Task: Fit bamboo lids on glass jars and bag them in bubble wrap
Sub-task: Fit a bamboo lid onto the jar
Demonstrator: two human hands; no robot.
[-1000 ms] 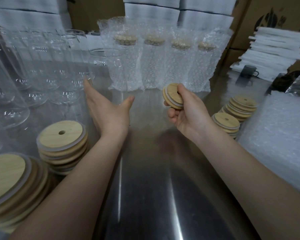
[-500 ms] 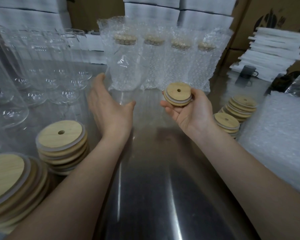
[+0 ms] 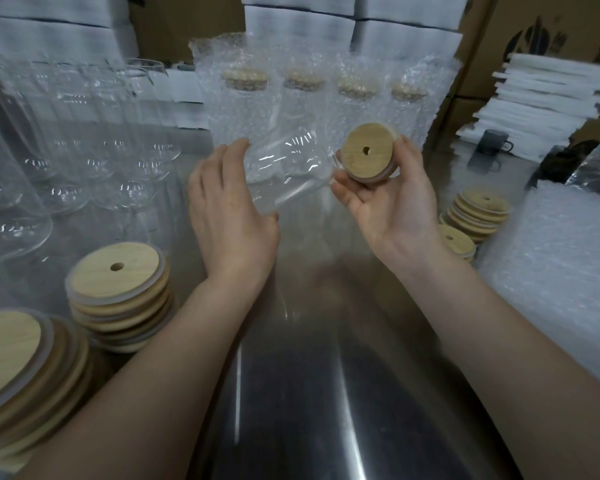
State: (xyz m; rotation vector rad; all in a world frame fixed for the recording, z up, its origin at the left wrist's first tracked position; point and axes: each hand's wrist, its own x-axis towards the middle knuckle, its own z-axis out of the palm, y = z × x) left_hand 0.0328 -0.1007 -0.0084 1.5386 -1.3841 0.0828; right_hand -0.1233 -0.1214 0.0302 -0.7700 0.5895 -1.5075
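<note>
— Steel table (image 3: 291,393), entry one. What stands at the back?
— Four bagged jars (image 3: 246,109), lidded, upright in a row; empty jars (image 3: 118,133) crowd the left.
— Your hands?
— My left hand (image 3: 229,216) is curled round one glass jar (image 3: 284,168), tilted, held above the table. My right hand (image 3: 388,209) pinches one bamboo lid (image 3: 369,152) by its rim (hole facing me), just beside the jar, not on it.
— Spares?
— Lid stacks (image 3: 118,292) on both sides; bubble bags (image 3: 561,271) piled far right.
</note>
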